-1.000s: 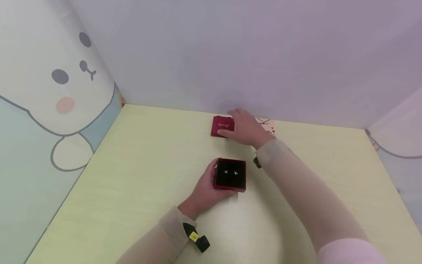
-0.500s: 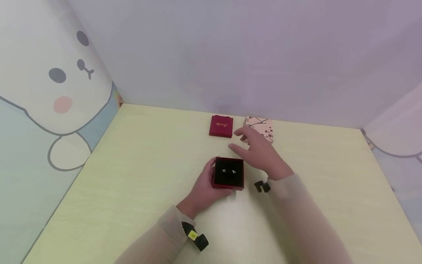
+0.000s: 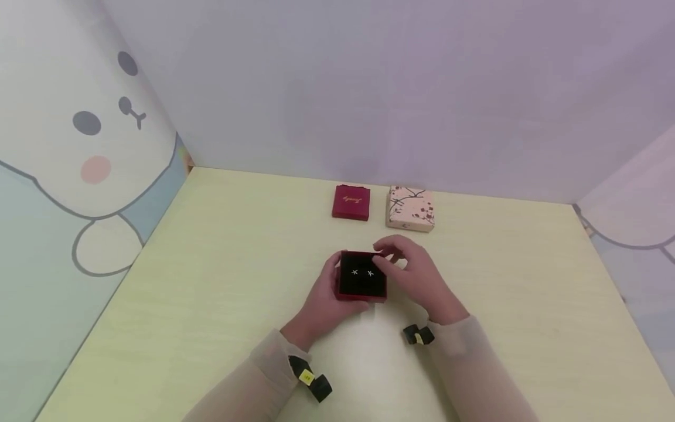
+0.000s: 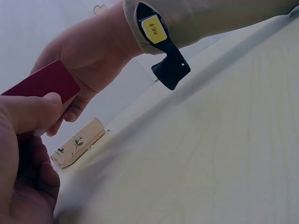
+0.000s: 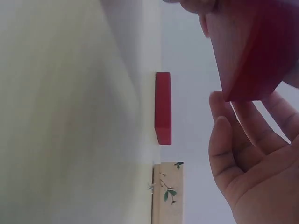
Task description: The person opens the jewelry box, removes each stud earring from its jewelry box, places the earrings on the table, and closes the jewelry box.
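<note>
My left hand [image 3: 319,308] grips a small red jewelry box [image 3: 361,298] from its left side, above the table. On the box's black insert [image 3: 361,287] sit two tiny silvery star-shaped earrings [image 3: 370,273]. At the box's upper right corner is my right hand [image 3: 416,275], thumb over the insert and bent fingers just behind the rim. The right wrist view shows those fingers spread loosely by the corner of the red box [image 5: 247,51]; whether they touch it is hard to tell. In the left wrist view, the left thumb lies against the box [image 4: 46,84].
A red lid [image 3: 351,203] with gold lettering lies at the back of the pale wooden table [image 3: 253,234]. To its right is a pink flower-printed box [image 3: 411,208]. Behind them hangs a pale curtain [image 3: 337,88]; a cartoon-printed cloth [image 3: 105,193] borders the left.
My right hand has drawn back from the red lid at the rear to the held box's right corner, uncovering the pink box. The left hand keeps its grip almost in place.
</note>
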Available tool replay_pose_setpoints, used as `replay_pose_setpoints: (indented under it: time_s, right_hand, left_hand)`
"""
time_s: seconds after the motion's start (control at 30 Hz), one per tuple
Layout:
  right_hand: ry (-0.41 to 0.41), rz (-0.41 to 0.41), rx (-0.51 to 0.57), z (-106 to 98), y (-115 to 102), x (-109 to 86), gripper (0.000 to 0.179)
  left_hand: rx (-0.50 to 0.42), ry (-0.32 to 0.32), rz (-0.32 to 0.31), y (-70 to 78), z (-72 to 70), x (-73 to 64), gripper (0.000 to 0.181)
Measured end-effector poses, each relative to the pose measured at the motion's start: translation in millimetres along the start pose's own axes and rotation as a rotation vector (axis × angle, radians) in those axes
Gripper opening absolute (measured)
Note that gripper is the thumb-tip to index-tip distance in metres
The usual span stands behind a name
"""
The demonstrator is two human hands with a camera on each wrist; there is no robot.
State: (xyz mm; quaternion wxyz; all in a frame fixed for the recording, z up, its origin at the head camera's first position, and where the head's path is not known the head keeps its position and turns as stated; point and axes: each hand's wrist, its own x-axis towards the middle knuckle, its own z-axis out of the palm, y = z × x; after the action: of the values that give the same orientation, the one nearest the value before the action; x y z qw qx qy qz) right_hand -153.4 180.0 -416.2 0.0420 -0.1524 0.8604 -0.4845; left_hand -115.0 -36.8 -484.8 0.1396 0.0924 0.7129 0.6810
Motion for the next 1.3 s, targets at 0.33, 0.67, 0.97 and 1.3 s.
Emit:
replay_pose_setpoints:
  time_s: [0.33,0.67,0.97,1.3]
  right_hand:
    - [0.042,-0.081,0.066,16,-1,-17.2,0.023]
    - [0.073,-0.109,-0.119,18,-9,-21.2,0.016]
    - [0.069,-0.118,-0.207,16,-12,-22.6,0.014]
    - [0.053,-0.138,-0.263,12,-12,-23.1,0.012]
  left_hand:
    - [-0.028,0.002,-0.016,2.4,1.0,-0.3,0.104]
    - [-0.061,-0.005,0.003,0.8,0.7,0.1,0.107]
    - [-0.03,-0.016,0.016,0.8,-0.1,-1.4,0.115]
    - [-0.049,-0.036,0.027,3.4,0.2,-2.4,0.106]
